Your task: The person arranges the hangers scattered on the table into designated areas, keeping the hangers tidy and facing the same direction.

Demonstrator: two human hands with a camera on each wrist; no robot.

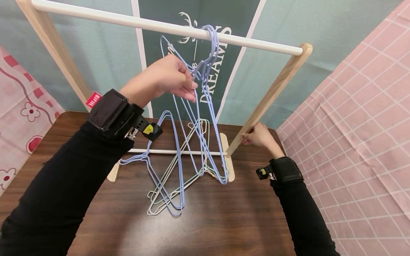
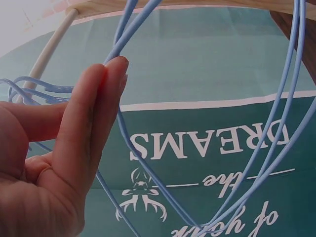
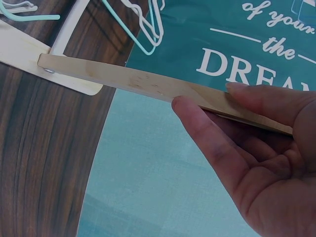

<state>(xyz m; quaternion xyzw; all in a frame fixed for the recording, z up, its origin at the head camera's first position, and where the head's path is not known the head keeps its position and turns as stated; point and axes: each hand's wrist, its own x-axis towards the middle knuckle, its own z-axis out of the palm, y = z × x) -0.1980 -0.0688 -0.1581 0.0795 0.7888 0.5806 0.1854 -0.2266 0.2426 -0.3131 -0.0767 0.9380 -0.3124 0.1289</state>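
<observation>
Several blue clothes hangers (image 1: 214, 39) hang by their hooks from the white top rail (image 1: 128, 20) of a small wooden rack, right of its middle. My left hand (image 1: 174, 78) is below the rail and pinches one hanger at its sloping shoulder. In the left wrist view, the blue hanger wire (image 2: 138, 27) runs at the fingertips, which partly hide it. Low on the rack's right side, my right hand (image 1: 258, 137) grips the wooden post (image 1: 269, 99). The right wrist view shows thumb and fingers on opposite sides of that post (image 3: 138, 81).
More blue hangers (image 1: 177, 142) lean at the lower bar (image 1: 166, 152) and reach onto the brown table (image 1: 208, 234). White and pale green hangers (image 1: 166, 174) lie crossed beside them. A green printed cloth (image 1: 243, 14) hangs behind; a pink checked cloth (image 1: 362, 117) stands at the right.
</observation>
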